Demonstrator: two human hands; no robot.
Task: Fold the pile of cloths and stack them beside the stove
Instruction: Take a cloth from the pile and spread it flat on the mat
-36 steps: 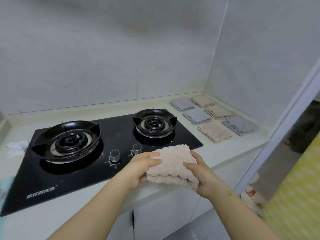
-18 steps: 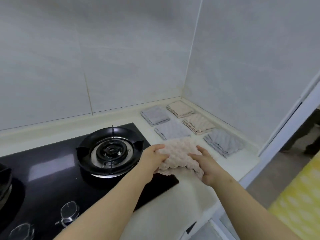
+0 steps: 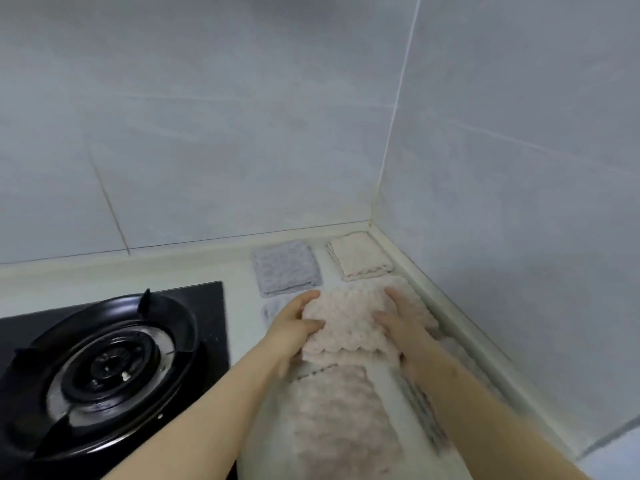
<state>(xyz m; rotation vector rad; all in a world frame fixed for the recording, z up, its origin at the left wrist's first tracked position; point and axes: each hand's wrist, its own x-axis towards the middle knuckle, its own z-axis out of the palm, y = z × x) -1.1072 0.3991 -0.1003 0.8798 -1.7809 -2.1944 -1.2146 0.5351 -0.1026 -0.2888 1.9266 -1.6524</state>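
A folded pale pink cloth is held between my left hand on its left edge and my right hand on its right edge, low over the counter to the right of the stove. Beyond it lie a folded grey cloth and a folded beige cloth near the back wall. A beige cloth lies below my hands. Parts of other folded cloths, one grey, peek out from under the held one.
The black glass stove with its round burner fills the lower left. Tiled walls meet in a corner just behind the cloths. The counter's raised rim runs along the right wall.
Both hands have carried the pink cloth from the counter's front edge rightwards and farther back, over the row of folded cloths. My view has swung right, so only one burner shows.
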